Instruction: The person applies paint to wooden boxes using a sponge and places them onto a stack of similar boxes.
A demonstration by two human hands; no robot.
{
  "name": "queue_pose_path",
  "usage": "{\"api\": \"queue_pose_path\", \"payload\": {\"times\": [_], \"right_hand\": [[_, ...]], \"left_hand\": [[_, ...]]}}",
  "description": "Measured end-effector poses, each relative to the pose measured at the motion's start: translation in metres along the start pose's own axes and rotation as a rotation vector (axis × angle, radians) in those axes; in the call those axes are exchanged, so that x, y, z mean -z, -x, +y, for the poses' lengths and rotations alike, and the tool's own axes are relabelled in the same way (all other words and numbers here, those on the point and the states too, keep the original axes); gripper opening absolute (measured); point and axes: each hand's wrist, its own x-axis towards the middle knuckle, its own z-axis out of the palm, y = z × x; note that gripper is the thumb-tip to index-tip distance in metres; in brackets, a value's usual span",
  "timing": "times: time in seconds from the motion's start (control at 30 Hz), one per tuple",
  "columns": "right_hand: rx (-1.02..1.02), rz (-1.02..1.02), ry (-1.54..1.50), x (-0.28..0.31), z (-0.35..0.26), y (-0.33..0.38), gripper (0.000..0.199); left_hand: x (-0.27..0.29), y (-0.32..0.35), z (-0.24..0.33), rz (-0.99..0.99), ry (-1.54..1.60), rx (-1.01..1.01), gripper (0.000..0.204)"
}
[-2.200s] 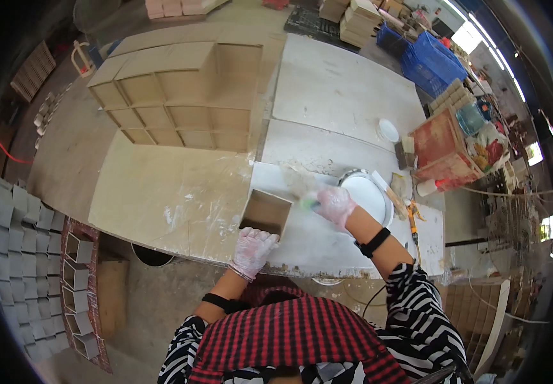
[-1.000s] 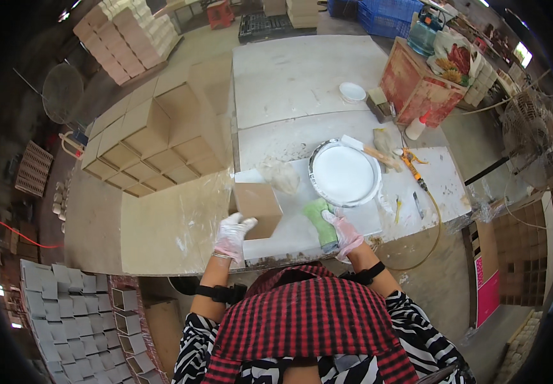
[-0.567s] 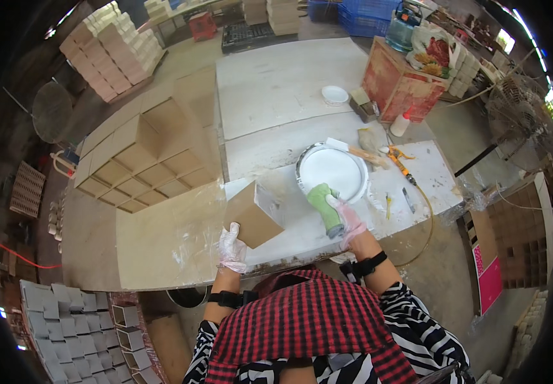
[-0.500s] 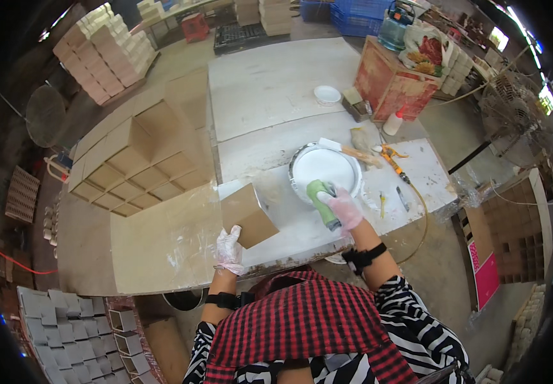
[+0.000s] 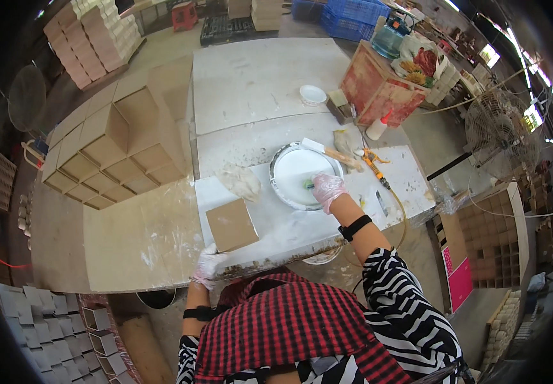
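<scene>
My gloved left hand grips the near left corner of a square brown cardboard box at the table's front edge. Over a round tub of white liquid, my gloved right hand is closed around a green thing. Only a small green part shows below the fingers, at the liquid's surface; its kind is hidden. A flat white-bladed scraper with a wooden handle rests across the tub's far right rim. Behind the box lies a crumpled pale cloth.
Several brown boxes are stacked at the left of the table. To the right lie an orange air gun with a hose and a red-capped white bottle. A white bowl and a red-stained crate stand farther back. A fan is at right.
My right hand has turned and moved over the tub, taking the green thing into the liquid. The box in my left hand has turned, its broad face now showing more. The view has shifted.
</scene>
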Motion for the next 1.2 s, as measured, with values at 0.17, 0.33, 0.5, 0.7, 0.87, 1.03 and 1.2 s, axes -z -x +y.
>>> {"api": "queue_pose_path", "payload": {"times": [0.17,0.33,0.5,0.7,0.87,1.03,1.2], "right_hand": [[0.053,-0.041,0.028,0.003,0.001,-0.003,0.026],[-0.077,-0.018,-0.199,0.011,0.011,-0.004,0.03],[-0.364,-0.135,-1.23,0.015,0.035,0.0,0.036],[-0.262,-0.122,-1.906,-0.001,0.048,0.018,0.033],[-0.401,-0.189,-2.048,-0.009,0.043,0.025,0.037],[-0.172,-0.092,-1.557,0.063,-0.036,0.061,0.034],[0.731,0.198,-0.146,0.095,-0.104,0.085,0.027]], "left_hand": [[-0.003,0.001,0.023,0.02,0.571,-0.047,0.041],[-0.003,-0.022,0.003,0.212,0.475,-0.055,0.042],[-0.005,-0.037,0.013,0.181,0.229,0.071,0.038],[-0.03,-0.047,0.039,0.082,0.334,0.093,0.035],[-0.053,-0.062,0.057,0.029,0.447,0.109,0.033],[-0.075,-0.061,0.076,0.0,0.542,0.092,0.034],[-0.089,-0.051,0.1,-0.122,0.594,-0.027,0.04]]}}
